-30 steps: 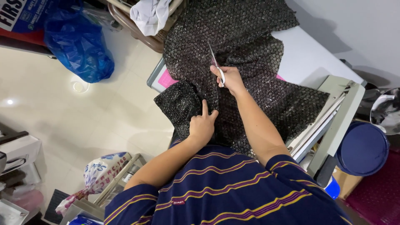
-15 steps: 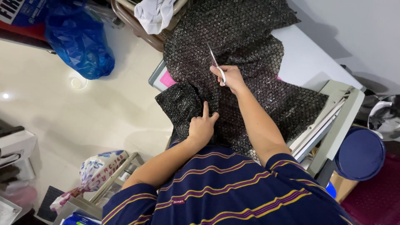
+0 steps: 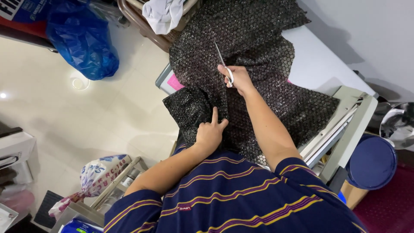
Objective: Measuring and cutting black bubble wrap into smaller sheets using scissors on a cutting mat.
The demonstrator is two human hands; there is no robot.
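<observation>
A large sheet of black bubble wrap (image 3: 258, 39) lies spread over a white table (image 3: 319, 64) and hangs off its near edge. My right hand (image 3: 237, 78) grips a pair of scissors (image 3: 222, 60) with white handles, the blades pointing away into the sheet. My left hand (image 3: 210, 133) presses down on the near part of the bubble wrap with the forefinger stretched out along the cut. Both forearms are bare, and a navy striped shirt fills the bottom of the view.
A pink sheet (image 3: 174, 82) shows under the wrap at the table's left edge. A heat sealer (image 3: 345, 125) sits at the right, a blue round lid (image 3: 371, 162) beyond it. A blue plastic bag (image 3: 84, 41) lies on the pale floor, white cloth (image 3: 163, 14) in a basket behind.
The scissors and my right hand have stayed at almost the same spot in the sheet. My left hand still presses the near part of the wrap.
</observation>
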